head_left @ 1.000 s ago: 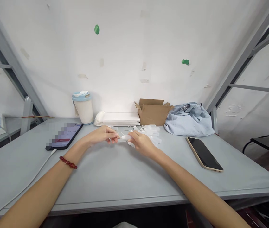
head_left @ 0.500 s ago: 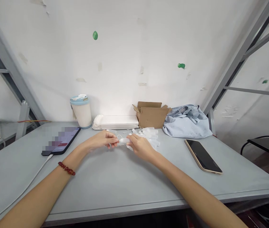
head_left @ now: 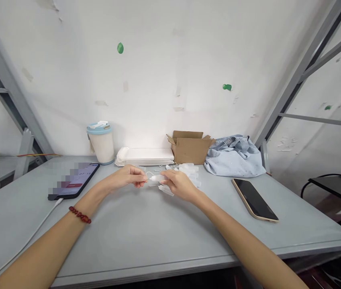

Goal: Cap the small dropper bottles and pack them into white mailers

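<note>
My right hand [head_left: 180,184] is closed on a small white translucent tube [head_left: 156,178] with a narrow tip pointing left. At that tip my left hand [head_left: 130,176] pinches a thin white string [head_left: 149,174], which bends up in a small loop. Another translucent tube [head_left: 166,190] lies just under my right fingers, close to the table; whether they touch it I cannot tell. Behind my right hand is a loose pile of similar translucent tubes [head_left: 190,170], partly covered by the hand.
Along the wall stand a cup with a blue lid [head_left: 100,142], a stack of white flat packets [head_left: 144,155], an open cardboard box [head_left: 190,149] and a crumpled light-blue cloth [head_left: 235,158]. One phone [head_left: 81,180] on a cable lies left, another phone [head_left: 255,200] right, on the grey table [head_left: 146,241].
The tube under my right fingers shows more now. Both hands stay close together at nearly the same spot, and the whole view has shifted slightly.
</note>
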### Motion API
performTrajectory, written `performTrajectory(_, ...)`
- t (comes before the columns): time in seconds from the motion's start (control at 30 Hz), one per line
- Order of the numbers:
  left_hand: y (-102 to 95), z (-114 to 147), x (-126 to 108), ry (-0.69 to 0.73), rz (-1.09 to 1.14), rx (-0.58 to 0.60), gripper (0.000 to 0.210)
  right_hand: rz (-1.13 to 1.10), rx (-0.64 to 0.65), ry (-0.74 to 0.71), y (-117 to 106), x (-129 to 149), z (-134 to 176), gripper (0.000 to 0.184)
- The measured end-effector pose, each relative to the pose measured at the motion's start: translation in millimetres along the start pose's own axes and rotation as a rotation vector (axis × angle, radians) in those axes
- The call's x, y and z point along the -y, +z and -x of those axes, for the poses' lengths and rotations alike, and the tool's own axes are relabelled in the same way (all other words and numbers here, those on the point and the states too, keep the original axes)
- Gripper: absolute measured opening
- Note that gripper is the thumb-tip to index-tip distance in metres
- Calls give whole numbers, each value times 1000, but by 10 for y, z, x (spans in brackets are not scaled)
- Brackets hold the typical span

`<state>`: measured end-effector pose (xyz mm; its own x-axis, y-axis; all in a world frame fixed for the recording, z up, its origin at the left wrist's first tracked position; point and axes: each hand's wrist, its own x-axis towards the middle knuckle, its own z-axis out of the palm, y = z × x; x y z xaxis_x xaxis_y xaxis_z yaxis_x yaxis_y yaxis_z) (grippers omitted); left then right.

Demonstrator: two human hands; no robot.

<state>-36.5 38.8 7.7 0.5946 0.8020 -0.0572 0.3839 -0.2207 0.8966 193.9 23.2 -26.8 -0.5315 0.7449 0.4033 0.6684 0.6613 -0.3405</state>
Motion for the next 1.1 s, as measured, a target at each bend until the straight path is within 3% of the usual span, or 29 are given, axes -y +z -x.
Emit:
performTrajectory(0.27, -53, -3, 47, -69, 58, -109, 33, 14, -64, 33, 8, -64, 6, 20)
performTrajectory(0.47, 32, -43, 113, -56, 36, -5, 34, 48, -6, 35, 16, 21, 16, 20)
performTrajectory(0.6, 38, -37, 87, -63, 12, -1, 32, 120, 65, 53, 13, 79, 23, 22)
performTrajectory(0.77, -197, 41, 82, -157, -66, -138, 31, 236, 145, 111, -19, 98, 24, 29)
performTrajectory(0.9, -389, 50, 207, -259, -109, -262, 31, 282, 213, 136, -18, 87, 39, 27)
performTrajectory(1.03, -373, -32, 359, -349, -266, -308, 29, 319, 288, 118, 20, 105, 59, 25)
performTrajectory(1.1, -318, -86, 426, -320, -391, -329, 29, 324, 305, 118, 41, 122, 61, 25)
